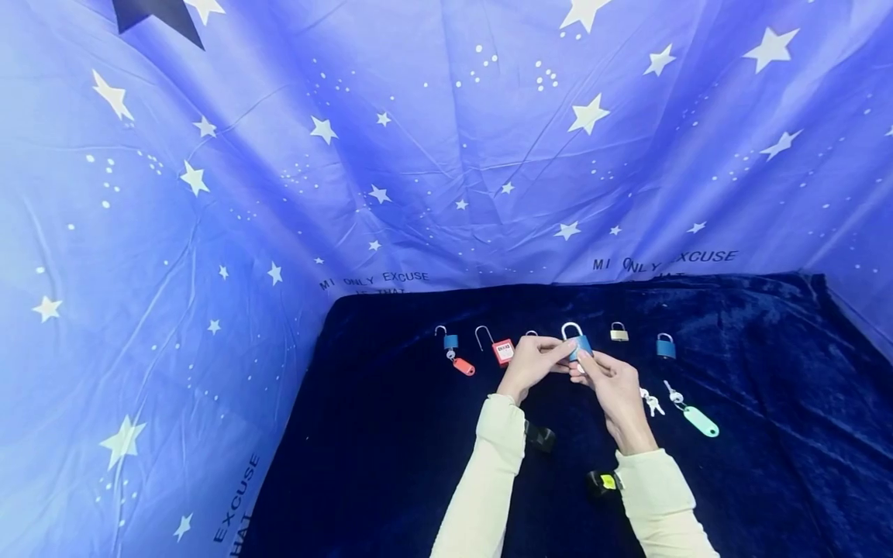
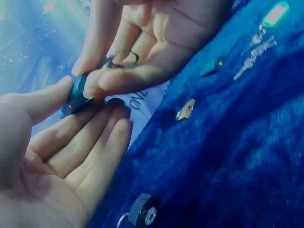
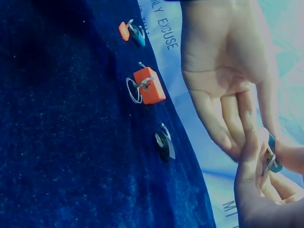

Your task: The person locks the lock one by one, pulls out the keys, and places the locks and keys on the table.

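A blue padlock (image 1: 579, 346) is held up between both hands, its silver shackle pointing upward. My left hand (image 1: 533, 364) pinches the lock's body between thumb and fingers. In the left wrist view, that hand's other fingers (image 2: 90, 156) stretch out below the padlock (image 2: 75, 97). My right hand (image 1: 614, 391) pinches a silver key (image 3: 269, 164) at the lock's lower end. A key ring (image 2: 124, 59) hangs against the right hand's palm side. Fingers hide much of the key, and I cannot tell how deep it sits.
Across the dark blue cloth lie a blue padlock with red-tagged key (image 1: 450, 342), an open red padlock (image 1: 503, 353), a dark round padlock (image 3: 162, 144), a brass padlock (image 1: 618, 334) and another blue padlock (image 1: 666, 346). Loose keys (image 1: 652, 403) and a green tag (image 1: 701, 421) lie at right.
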`<state>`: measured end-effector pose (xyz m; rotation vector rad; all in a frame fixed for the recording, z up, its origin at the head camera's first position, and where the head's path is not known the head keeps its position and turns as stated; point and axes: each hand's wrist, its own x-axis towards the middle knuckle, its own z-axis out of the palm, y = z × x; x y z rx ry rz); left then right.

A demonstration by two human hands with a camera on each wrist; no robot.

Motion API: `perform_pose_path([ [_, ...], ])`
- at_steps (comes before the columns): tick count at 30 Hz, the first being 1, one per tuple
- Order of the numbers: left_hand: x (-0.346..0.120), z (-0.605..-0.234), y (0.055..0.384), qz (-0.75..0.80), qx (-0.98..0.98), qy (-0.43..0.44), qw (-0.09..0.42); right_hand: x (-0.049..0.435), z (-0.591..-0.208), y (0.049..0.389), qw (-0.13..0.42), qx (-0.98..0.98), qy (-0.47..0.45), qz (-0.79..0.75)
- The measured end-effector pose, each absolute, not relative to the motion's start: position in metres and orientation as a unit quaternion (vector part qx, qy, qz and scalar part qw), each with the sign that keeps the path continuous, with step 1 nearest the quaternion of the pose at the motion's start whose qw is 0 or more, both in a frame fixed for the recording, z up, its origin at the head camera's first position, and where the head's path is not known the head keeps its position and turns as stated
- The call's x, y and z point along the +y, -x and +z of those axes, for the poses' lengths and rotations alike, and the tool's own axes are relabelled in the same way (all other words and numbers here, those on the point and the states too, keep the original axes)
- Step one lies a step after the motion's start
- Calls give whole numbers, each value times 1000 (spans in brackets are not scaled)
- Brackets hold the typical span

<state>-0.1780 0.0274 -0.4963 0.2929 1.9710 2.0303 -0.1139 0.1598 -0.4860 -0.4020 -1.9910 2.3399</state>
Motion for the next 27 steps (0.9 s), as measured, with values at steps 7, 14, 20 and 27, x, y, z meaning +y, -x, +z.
perform_pose_path([
  [7,30,-493,179,678,723,-98,91,162,-488,112,10,-649,98,754],
  [14,34,-492,177,651,749,-90,86,164,-490,108,3,-657,88,749],
  [20,35,-491,178,667,736,-79,90,167,-491,103,-1,-695,96,713],
  [27,38,-491,179,680,723,-71,98,171,-491,101,1,-724,118,680],
])
